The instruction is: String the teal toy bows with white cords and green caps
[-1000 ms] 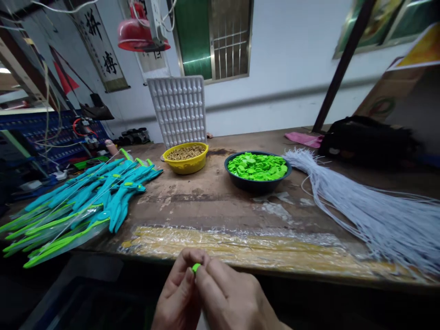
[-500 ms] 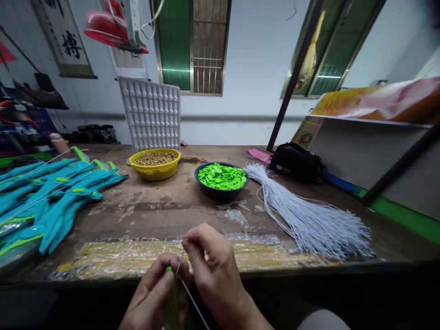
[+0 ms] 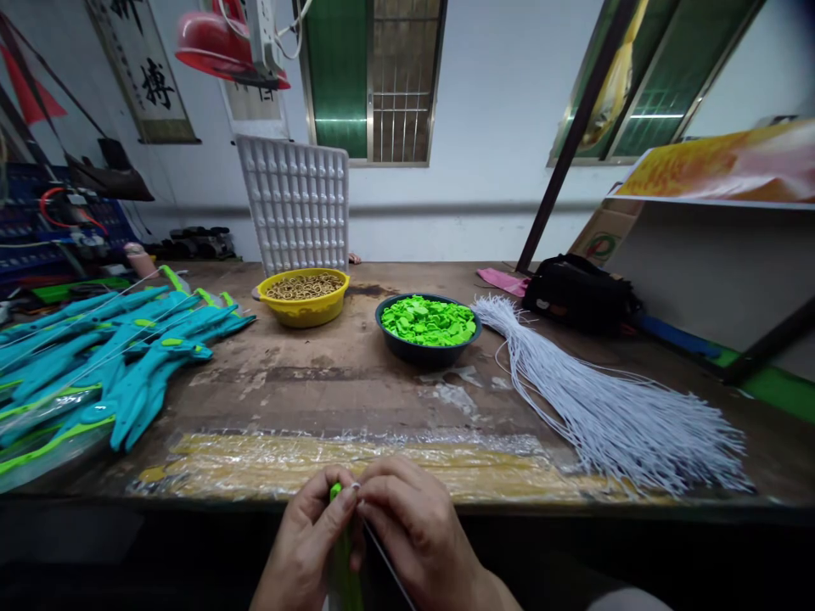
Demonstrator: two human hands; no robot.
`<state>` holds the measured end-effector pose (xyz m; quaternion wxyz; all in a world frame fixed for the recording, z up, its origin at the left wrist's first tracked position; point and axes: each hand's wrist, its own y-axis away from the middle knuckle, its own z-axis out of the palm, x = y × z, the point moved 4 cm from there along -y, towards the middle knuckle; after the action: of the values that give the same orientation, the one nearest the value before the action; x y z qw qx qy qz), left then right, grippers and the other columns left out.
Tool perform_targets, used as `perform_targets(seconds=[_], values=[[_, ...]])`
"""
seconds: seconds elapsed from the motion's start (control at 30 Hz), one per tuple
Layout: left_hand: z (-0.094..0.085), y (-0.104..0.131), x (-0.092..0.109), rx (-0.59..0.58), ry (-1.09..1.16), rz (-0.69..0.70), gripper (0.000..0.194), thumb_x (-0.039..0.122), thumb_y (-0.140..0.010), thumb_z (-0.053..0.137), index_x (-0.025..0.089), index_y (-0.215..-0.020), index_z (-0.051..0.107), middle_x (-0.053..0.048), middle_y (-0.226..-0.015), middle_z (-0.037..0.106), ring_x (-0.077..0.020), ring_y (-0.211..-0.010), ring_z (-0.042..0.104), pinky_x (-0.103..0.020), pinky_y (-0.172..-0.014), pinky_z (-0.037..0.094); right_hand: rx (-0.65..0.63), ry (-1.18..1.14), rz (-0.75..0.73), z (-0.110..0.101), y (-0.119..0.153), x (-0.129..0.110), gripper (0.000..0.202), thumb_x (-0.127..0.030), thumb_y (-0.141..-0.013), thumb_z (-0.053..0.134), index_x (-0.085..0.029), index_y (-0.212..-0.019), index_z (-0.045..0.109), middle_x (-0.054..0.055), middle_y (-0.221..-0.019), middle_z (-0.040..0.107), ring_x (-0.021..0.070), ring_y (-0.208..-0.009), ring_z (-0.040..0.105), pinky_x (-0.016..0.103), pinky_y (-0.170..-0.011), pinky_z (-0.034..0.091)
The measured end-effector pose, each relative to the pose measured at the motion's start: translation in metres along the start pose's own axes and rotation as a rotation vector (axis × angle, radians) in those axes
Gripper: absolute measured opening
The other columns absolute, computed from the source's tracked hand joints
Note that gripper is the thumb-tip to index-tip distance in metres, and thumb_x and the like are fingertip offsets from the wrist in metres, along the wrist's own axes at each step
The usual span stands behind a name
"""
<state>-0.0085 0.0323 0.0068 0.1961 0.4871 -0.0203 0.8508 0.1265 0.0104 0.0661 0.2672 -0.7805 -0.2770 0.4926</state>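
Low in front of me, my left hand [image 3: 318,535] is closed around a green strip-like piece [image 3: 345,564] whose bright tip pokes out above the thumb. My right hand [image 3: 413,530] pinches a thin white cord [image 3: 386,556] close to that tip, and the fingertips of both hands nearly meet. The cord slants down to the right, under my right hand. What the lower part of the green piece belongs to is hidden by my fingers and the dark below the table edge.
Teal and green plastic parts [image 3: 127,348] with cords pile up at left. A yellow basin of brass-coloured rings [image 3: 309,314] and a dark bowl of green pieces [image 3: 425,352] stand mid-table. A bundle of white cords [image 3: 592,399] lies right. Clear plastic covers yellowish material [image 3: 273,462] along the front edge.
My right hand has come down from above, bringing its fingertips beside the green tip in my left hand. The cord stretch drawn up between the hands has shortened. The view has shifted slightly.
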Motion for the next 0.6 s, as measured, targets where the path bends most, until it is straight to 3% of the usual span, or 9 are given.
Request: perform_targets(seconds=[0.1, 0.2, 0.3, 0.43, 0.6], values=[[0.000, -0.001, -0.003, -0.014, -0.007, -0.004, 0.028, 0.043, -0.083, 0.079, 0.020, -0.085, 0.062, 0.005, -0.057, 0.056, -0.0078, -0.049, 0.049, -0.018, -0.051, 0.037, -0.043, 0.031, -0.023, -0.003, 0.001, -0.001, 0.021, -0.011, -0.100, 0.049, -0.016, -0.095, 0.068, 0.008, -0.090, 0.069, 0.0163, -0.081, 0.064, 0.026, -0.072, 0.053], [0.002, 0.001, -0.004, -0.012, -0.022, -0.018, 0.029, 0.043, -0.083, 0.079, 0.020, -0.085, 0.062, 0.005, -0.059, 0.057, -0.0080, -0.050, 0.050, -0.018, -0.051, 0.038, -0.022, -0.017, 0.056, -0.005, 0.003, -0.001, 0.020, -0.012, -0.098, 0.052, -0.017, -0.088, 0.068, 0.005, -0.085, 0.067, 0.0158, -0.080, 0.064, 0.026, -0.071, 0.052], [0.006, 0.003, -0.002, -0.009, -0.023, -0.027, 0.030, 0.043, -0.080, 0.082, 0.020, -0.084, 0.062, 0.003, -0.064, 0.059, -0.0082, -0.051, 0.050, -0.019, -0.051, 0.040, 0.018, -0.193, 0.300, -0.003, 0.004, 0.006, 0.013, -0.016, -0.092, 0.060, -0.018, -0.080, 0.065, 0.001, -0.076, 0.064, 0.0148, -0.073, 0.064, 0.024, -0.066, 0.052], [0.012, 0.004, 0.002, -0.030, 0.020, -0.045, 0.032, 0.041, -0.077, 0.084, 0.019, -0.079, 0.061, 0.003, -0.065, 0.059, -0.0084, -0.052, 0.051, -0.019, -0.050, 0.042, 0.010, -0.721, 0.740, 0.011, 0.010, 0.017, 0.015, -0.028, -0.082, 0.072, -0.017, -0.079, 0.061, -0.003, -0.063, 0.063, 0.0125, -0.050, 0.063, 0.020, -0.048, 0.050], [0.012, 0.003, 0.001, -0.059, 0.035, -0.033, 0.031, 0.041, -0.078, 0.083, 0.019, -0.079, 0.061, 0.003, -0.067, 0.059, -0.0084, -0.052, 0.052, -0.019, -0.049, 0.041, 0.064, -0.937, 0.900, 0.019, 0.011, 0.023, 0.030, -0.033, -0.069, 0.084, -0.016, -0.071, 0.060, -0.003, -0.053, 0.061, 0.0118, -0.042, 0.059, 0.019, -0.043, 0.049]])
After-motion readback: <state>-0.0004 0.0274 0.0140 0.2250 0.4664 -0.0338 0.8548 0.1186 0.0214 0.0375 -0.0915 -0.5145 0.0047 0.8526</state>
